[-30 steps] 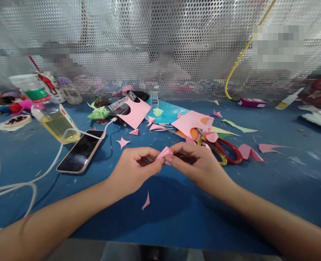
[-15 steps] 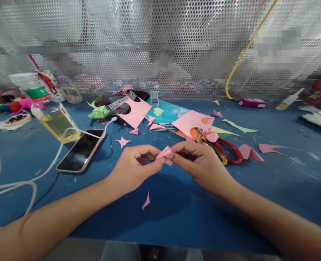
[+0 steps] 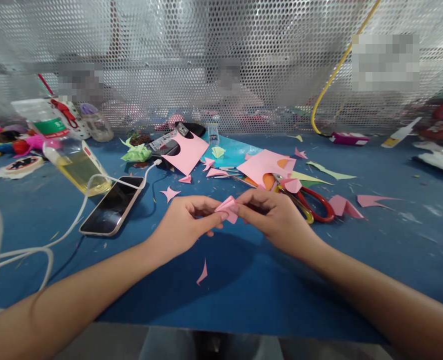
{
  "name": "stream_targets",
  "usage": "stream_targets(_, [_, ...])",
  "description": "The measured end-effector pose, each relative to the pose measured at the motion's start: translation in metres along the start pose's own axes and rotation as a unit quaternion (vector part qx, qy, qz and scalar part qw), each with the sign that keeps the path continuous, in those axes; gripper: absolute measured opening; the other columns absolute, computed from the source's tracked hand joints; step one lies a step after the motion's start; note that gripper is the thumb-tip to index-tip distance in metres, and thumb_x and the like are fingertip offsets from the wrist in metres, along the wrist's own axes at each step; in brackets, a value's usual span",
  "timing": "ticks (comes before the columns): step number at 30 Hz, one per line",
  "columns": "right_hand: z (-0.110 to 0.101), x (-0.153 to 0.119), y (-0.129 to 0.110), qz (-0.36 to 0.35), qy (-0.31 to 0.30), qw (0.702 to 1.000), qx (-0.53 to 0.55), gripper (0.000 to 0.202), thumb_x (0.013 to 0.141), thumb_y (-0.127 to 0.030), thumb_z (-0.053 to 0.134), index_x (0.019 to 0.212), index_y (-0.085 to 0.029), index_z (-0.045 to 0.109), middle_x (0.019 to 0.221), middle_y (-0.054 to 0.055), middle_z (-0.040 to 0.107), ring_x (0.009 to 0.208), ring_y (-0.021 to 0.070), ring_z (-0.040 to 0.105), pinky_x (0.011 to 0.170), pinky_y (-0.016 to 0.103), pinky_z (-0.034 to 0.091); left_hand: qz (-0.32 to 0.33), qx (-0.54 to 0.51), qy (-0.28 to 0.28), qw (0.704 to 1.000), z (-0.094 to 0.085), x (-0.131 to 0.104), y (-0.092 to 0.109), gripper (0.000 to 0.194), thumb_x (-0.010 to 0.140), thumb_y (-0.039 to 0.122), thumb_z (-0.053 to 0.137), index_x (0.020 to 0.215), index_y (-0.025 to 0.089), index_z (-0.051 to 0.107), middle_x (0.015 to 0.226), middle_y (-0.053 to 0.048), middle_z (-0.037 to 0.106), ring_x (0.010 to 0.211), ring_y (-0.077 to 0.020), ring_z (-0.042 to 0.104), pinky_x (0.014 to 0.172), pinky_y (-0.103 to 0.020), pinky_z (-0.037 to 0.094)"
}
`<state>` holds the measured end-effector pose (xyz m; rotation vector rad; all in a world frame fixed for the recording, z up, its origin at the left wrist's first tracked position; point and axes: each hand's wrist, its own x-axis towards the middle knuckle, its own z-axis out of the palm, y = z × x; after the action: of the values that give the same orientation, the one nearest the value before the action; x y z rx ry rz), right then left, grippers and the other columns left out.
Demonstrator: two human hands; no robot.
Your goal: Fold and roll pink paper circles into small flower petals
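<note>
On the left of the blue tabletop (image 3: pixel 266 300), a clear bottle (image 3: pixel 77 162) holds some yellowish liquid, and a white cable (image 3: pixel 73 226) loops toward the dark-screened phone (image 3: pixel 112 207) just beside it. Crumpled green paper (image 3: pixel 138 153) lies farther back, near a pink sheet (image 3: pixel 187 152) with curved cutouts. A small pointed pink scrap (image 3: pixel 170 194) rests near the left hand (image 3: pixel 186 220), whose thumb and fingers are closed in a pinch on the left side of a small folded pink paper (image 3: pixel 230 207). A thin scrap (image 3: pixel 203 274) lies on the near side of the hands. The folded paper is up off the tabletop, between both hands; the right hand (image 3: pixel 277 215) pinches its right edge between thumb and fingertips, the other fingers curled. Just beyond the right hand are scissors (image 3: pixel 324 212) with red and yellow handles, then a bent pink piece (image 3: pixel 344 207) and a curved pink strip (image 3: pixel 373 201).
</note>
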<state>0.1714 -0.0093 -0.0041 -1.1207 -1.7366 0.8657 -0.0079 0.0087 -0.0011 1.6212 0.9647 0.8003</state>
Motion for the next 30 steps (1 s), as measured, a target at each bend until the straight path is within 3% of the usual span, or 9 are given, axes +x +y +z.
stream_targets(4, [0.002, 0.003, 0.003, 0.032, -0.016, 0.999, 0.033, 0.011, 0.079, -0.028, 0.058, 0.075, -0.018, 0.06, 0.064, -0.003, 0.059, 0.053, 0.0064, 0.05, 0.05, 0.018, 0.042, -0.012, -0.029, 0.005, 0.999, 0.0, 0.001, 0.0, 0.02, 0.071, 0.029, 0.066, 0.086, 0.015, 0.067, 0.068, -0.002, 0.067, 0.06, -0.0096, 0.06, 0.05, -0.016, 0.048])
stream_targets(10, [0.007, 0.004, 0.008, 0.058, -0.071, 0.99, 0.107, 0.023, 0.072, -0.029, 0.066, 0.09, -0.017, 0.057, 0.078, 0.001, 0.064, 0.066, 0.0104, 0.059, 0.061, 0.023, 0.049, -0.025, -0.048, 0.013, 0.998, -0.002, 0.005, -0.001, 0.031, 0.069, 0.028, 0.067, 0.097, 0.015, 0.062, 0.071, -0.002, 0.067, 0.058, -0.01, 0.06, 0.05, -0.018, 0.049])
stream_targets(14, [0.004, 0.007, 0.013, 0.065, -0.05, 0.992, 0.098, 0.029, 0.075, -0.031, 0.063, 0.099, -0.018, 0.053, 0.071, -0.001, 0.062, 0.061, 0.0095, 0.059, 0.058, 0.022, 0.049, -0.022, -0.025, -0.008, 0.999, -0.004, 0.007, -0.004, 0.032, 0.075, 0.031, 0.062, 0.102, 0.015, 0.058, 0.077, -0.002, 0.066, 0.061, -0.0103, 0.059, 0.05, -0.019, 0.049])
stream_targets(18, [-0.01, 0.017, 0.018, 0.042, 0.032, 0.996, 0.066, 0.027, 0.082, -0.038, 0.052, 0.096, -0.015, 0.054, 0.069, 0.0, 0.059, 0.054, 0.0078, 0.055, 0.054, 0.022, 0.047, 0.016, 0.125, -0.004, 0.992, -0.008, 0.007, -0.005, 0.025, 0.082, 0.035, 0.05, 0.096, 0.017, 0.061, 0.078, -0.002, 0.065, 0.06, -0.0103, 0.055, 0.051, -0.021, 0.045])
stream_targets(23, [-0.029, 0.029, 0.028, 0.031, 0.13, 0.991, 0.018, 0.023, 0.085, -0.038, 0.047, 0.09, -0.018, 0.056, 0.07, 0.0, 0.057, 0.052, 0.0083, 0.053, 0.052, 0.024, 0.044, 0.068, 0.366, -0.051, 0.927, -0.009, 0.006, -0.007, 0.024, 0.083, 0.032, 0.046, 0.077, 0.021, 0.066, 0.081, -0.002, 0.065, 0.072, -0.0154, 0.055, 0.06, -0.026, 0.041])
stream_targets(27, [-0.037, 0.03, 0.033, 0.008, 0.161, 0.985, -0.063, 0.02, 0.084, -0.038, 0.049, 0.089, -0.021, 0.058, 0.073, 0.002, 0.059, 0.057, 0.0116, 0.054, 0.057, 0.028, 0.045, 0.085, 0.425, -0.039, 0.9, -0.01, 0.008, -0.013, 0.02, 0.081, 0.032, 0.048, 0.083, 0.02, 0.064, 0.089, -0.004, 0.063, 0.085, -0.0205, 0.054, 0.074, -0.034, 0.041])
stream_targets(30, [-0.042, 0.03, 0.034, 0.001, 0.135, 0.971, -0.2, 0.018, 0.08, -0.038, 0.054, 0.084, -0.021, 0.06, 0.075, 0.004, 0.063, 0.061, 0.0152, 0.055, 0.058, 0.031, 0.044, 0.089, 0.423, -0.016, 0.901, -0.012, 0.009, -0.015, 0.021, 0.08, 0.031, 0.05, 0.095, 0.021, 0.061, 0.096, -0.004, 0.061, 0.089, -0.0208, 0.054, 0.077, -0.035, 0.042])
